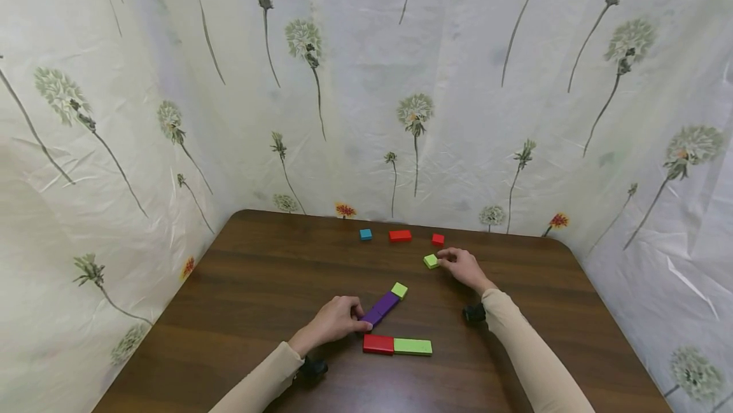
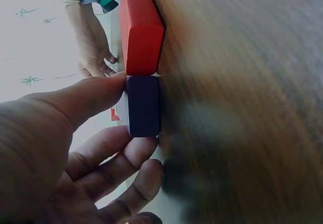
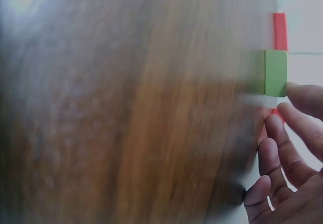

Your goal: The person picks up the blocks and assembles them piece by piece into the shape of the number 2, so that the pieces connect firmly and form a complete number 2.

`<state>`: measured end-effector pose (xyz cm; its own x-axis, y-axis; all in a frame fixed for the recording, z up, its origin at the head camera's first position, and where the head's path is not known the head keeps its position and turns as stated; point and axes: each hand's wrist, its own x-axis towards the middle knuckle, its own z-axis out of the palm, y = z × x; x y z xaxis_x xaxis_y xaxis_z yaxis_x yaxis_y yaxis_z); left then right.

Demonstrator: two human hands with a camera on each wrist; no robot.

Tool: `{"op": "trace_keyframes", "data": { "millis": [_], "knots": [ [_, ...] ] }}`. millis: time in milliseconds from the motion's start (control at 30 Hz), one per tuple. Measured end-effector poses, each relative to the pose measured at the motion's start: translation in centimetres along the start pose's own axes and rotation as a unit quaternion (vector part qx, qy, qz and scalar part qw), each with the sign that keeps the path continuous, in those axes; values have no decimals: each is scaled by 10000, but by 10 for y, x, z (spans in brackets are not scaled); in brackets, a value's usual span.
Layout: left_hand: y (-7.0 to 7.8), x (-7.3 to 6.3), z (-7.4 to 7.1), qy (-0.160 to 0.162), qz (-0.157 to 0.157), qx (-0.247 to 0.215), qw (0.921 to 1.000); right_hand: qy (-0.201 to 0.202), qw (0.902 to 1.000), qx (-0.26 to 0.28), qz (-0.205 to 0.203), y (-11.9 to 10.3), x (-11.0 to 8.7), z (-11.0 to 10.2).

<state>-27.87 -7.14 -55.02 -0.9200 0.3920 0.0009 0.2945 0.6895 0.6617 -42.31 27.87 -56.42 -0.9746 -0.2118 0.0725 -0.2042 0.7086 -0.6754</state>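
Note:
My left hand (image 1: 335, 321) pinches the near end of a purple block (image 1: 373, 316) between thumb and fingertips, as the left wrist view shows close up. Another purple block (image 1: 386, 302) continues this slanting row, and a small light-green block (image 1: 399, 290) ends it. Just in front of the row, a red block (image 1: 378, 344) and a long light-green block (image 1: 413, 347) lie end to end. My right hand (image 1: 462, 268) is beside a separate small green block (image 1: 431, 261). In the right wrist view its thumb (image 3: 305, 99) is at that green block's (image 3: 275, 73) corner, fingers loosely bent.
Along the back of the brown wooden table (image 1: 275, 273) lie a small blue block (image 1: 365, 234), a longer red block (image 1: 399, 235) and a small red block (image 1: 438, 239). A flower-patterned curtain (image 1: 355, 95) hangs behind the table and at its sides.

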Motion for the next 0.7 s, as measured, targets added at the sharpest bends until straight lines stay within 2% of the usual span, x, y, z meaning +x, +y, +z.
{"op": "trace_keyframes", "data": {
  "millis": [700],
  "knots": [
    [0, -1, 0, -40, -76, -20, 10000, -21, 9999, 73, -124, -7, -1, 6]
  ]
}}
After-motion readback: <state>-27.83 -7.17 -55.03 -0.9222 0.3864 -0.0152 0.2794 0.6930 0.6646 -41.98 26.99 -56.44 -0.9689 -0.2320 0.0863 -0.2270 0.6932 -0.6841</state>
